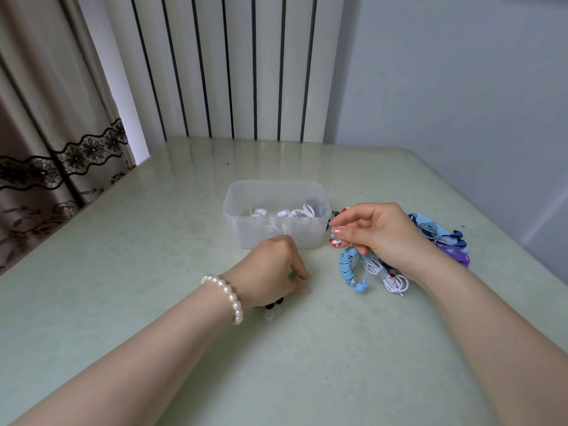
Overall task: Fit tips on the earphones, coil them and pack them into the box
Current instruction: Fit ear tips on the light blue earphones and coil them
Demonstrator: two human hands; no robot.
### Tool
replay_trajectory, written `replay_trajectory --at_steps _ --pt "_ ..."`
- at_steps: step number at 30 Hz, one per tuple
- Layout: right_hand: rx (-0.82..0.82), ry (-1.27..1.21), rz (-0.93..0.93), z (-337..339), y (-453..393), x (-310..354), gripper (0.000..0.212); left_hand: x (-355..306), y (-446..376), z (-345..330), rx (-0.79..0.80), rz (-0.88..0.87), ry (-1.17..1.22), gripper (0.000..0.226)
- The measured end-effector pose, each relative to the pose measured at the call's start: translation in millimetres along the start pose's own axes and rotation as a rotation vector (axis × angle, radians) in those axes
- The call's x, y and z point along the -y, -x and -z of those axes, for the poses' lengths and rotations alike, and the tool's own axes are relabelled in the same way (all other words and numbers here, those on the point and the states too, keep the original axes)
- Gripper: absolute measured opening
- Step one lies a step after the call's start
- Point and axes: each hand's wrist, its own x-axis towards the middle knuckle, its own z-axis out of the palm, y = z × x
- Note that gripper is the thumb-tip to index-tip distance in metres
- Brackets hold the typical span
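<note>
Left hand (270,265) is resting on the table (123,272), fingers curling down and pinching a small green tip (291,275). Right hand (376,233) is pinching a red-and-white earphone (335,242) just right of the clear box (276,213). White earphones (285,213) are sitting inside; blue coil (349,262) is lying beside it.

Box (276,210) mid-table (123,302), coiled earphones (279,213) inside, more earphones (368,272) right

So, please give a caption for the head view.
Right hand pinches a red-and-white earbud; left hand picks tips beside the clear box.
</note>
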Motion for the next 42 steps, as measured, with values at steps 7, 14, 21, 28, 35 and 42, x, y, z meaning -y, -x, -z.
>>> replay_trajectory --at_steps 7,14,21,28,35,42 --pt "0.002 0.199 0.044 -5 -2 -4 0.013 0 -1 1 -0.129 0.001 0.225 0.002" --pt "-0.01 -0.04 0.098 -10 1 -1 0.017 -11 0 12 -0.251 0.253 1.191 0.01" --pt "-0.016 0.015 0.193 -17 2 0 0.027 -9 -1 16 -0.155 0.345 1.567 0.019" --pt "-0.026 0.042 0.18 -18 3 -1 0.025 -12 0 16 -0.186 0.39 1.541 0.018" --pt "-0.051 0.082 0.136 -19 1 -6 0.019 -14 1 15 -0.187 0.389 1.504 0.014" --pt "-0.054 0.089 0.126 -21 2 -6 0.016 -14 2 15 -0.191 0.391 1.503 0.011"
